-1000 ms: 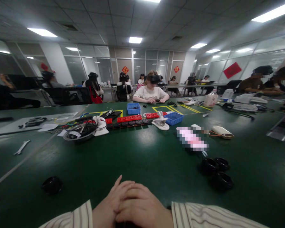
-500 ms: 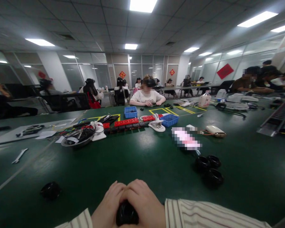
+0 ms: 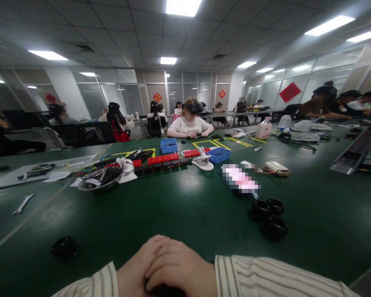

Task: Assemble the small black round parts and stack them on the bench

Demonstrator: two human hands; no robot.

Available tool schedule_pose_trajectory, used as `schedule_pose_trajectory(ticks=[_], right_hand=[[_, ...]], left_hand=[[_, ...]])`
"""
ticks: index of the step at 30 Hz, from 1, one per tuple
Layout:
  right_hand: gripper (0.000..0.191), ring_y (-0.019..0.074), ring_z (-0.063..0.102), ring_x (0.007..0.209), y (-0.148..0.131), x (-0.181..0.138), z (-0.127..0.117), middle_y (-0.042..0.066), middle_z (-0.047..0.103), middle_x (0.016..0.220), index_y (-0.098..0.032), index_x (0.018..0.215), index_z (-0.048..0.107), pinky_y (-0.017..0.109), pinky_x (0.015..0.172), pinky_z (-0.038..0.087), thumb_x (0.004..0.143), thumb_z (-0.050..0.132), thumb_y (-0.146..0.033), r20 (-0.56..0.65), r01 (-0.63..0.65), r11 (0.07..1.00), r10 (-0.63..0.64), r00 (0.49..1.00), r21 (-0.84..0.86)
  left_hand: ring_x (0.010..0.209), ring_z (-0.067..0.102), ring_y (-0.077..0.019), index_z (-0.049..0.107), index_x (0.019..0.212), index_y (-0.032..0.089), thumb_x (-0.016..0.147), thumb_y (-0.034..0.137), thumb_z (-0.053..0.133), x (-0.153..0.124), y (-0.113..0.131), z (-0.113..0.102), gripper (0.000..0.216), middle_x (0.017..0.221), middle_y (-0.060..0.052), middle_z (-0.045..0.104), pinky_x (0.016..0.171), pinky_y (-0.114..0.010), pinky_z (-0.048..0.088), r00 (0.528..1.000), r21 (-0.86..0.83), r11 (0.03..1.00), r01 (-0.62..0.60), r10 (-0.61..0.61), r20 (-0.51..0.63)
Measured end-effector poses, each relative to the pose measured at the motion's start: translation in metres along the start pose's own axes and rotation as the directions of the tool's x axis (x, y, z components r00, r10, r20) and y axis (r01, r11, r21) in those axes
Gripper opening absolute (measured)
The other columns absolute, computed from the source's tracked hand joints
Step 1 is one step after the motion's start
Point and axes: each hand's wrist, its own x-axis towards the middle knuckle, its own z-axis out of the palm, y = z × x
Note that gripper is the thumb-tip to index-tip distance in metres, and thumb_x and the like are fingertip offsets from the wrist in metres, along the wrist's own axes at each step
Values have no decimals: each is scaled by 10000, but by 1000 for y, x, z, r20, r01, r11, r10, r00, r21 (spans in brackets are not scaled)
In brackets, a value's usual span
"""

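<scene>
My left hand (image 3: 135, 270) and my right hand (image 3: 181, 267) are pressed together at the bottom edge of the view, right fingers folded over the left. Both are closed around a black round part (image 3: 162, 291), of which only a dark sliver shows beneath the fingers. Striped sleeves cover both forearms. Three similar black rings (image 3: 270, 216) lie in a cluster on the green table (image 3: 185, 206) to the right of my hands. One more black ring (image 3: 64, 246) lies alone to the left.
Farther back on the table are a wrench (image 3: 23, 203), a bowl of cables (image 3: 100, 179), red power strips (image 3: 163, 158), two blue baskets (image 3: 219, 154), a white clip (image 3: 202, 163) and a power bank (image 3: 276, 168). A person (image 3: 190, 123) sits opposite; others work at tables behind.
Half a second ago the black round part showed plainly between my hands; now my right fingers have folded over it and hide most of it. The view has shifted slightly.
</scene>
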Motion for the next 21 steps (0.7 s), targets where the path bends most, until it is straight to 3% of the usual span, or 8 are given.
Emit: schedule_pose_trajectory(ticks=[5,8,11,16,19,21], right_hand=[[421,162,505,947,-9,3,-11,56,584,977,-175,1011,492,307,857,363,805,411,-534,-108,-216,975,209,972,-61],[562,167,505,809,-7,1,-9,55,574,900,-172,925,493,308,755,382,708,440,-687,-95,-374,919,365,926,-126],[588,160,489,715,-3,-2,-1,28,552,783,-182,798,483,301,688,373,603,505,-736,-79,-420,881,413,907,-220],[398,153,517,751,-7,0,-4,-1,574,770,-200,804,500,291,722,368,614,649,-516,-23,-398,887,404,914,-235],[192,139,533,863,-7,1,-8,-14,619,842,-209,842,510,285,821,352,685,586,-289,50,-275,950,285,957,-151],[90,125,525,921,-4,1,-7,-38,643,856,-218,795,509,288,896,316,710,535,-229,76,-168,981,175,982,-97]], left_hand=[[1181,405,-306,347,1272,199,675,561,593,-1,12,0,740,1278,-115,456,1033,-543,196,996,59,997,45,-40,-73],[1201,375,-316,288,1304,194,766,531,509,-5,13,9,672,1291,-136,438,1014,-576,191,992,71,994,80,-72,-105],[1171,400,-311,359,1250,195,786,474,503,-7,12,16,560,1252,-141,462,1009,-576,196,982,41,990,136,-129,-134],[983,519,-265,572,973,202,637,306,644,2,17,7,359,977,-67,581,1022,-543,189,973,54,978,202,-194,-128],[1031,499,-276,589,986,232,561,223,651,8,18,-3,430,1028,-45,586,1030,-543,167,989,82,989,121,-113,-95],[1071,487,-269,588,1001,248,568,230,646,10,17,-6,438,1085,-34,580,1036,-502,205,999,41,998,44,-42,-32]])
